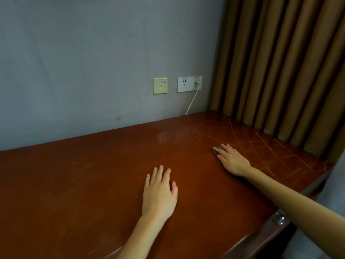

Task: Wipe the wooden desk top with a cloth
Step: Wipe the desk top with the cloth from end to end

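A: Grips on the worktop (93,174)?
B: Two: one left grip (158,195), one right grip (233,159). One worktop.
A: Cloths?
B: One small grey cloth (215,150).
A: Wall plates?
B: Two: one beige data socket (160,86), one white power outlet (188,84). One plug (197,83), one cord (192,101).
A: Curtains?
B: One brown curtain (280,62). Also one metal fitting (280,220).

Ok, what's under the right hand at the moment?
A grey cloth, pressed flat on the desk top. Only its edge shows past the right hand; the hand covers the rest.
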A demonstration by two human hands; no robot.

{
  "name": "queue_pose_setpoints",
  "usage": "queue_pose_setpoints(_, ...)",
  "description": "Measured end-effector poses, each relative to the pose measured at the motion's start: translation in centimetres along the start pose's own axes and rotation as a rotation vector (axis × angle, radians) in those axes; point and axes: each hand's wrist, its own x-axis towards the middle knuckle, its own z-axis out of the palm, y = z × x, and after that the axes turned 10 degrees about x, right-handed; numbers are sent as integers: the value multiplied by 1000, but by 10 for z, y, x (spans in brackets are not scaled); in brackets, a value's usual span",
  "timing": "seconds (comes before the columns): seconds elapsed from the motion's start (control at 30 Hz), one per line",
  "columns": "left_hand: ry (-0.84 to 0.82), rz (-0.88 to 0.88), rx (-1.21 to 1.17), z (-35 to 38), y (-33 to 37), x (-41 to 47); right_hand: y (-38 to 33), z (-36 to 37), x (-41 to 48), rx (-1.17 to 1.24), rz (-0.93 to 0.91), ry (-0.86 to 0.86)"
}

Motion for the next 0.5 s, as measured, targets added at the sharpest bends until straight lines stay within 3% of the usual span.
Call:
queue_pose_setpoints(0.17,7,-7,-16,1,0,1,-52,20,52,-20,59,19)
queue_pose_setpoints(0.33,10,-6,-11,1,0,0,-88,38,26,-36,-192,-50)
queue_pose_setpoints(0.5,-4,-8,13,0,1,-1,-63,27,-48,-23,-418,-93)
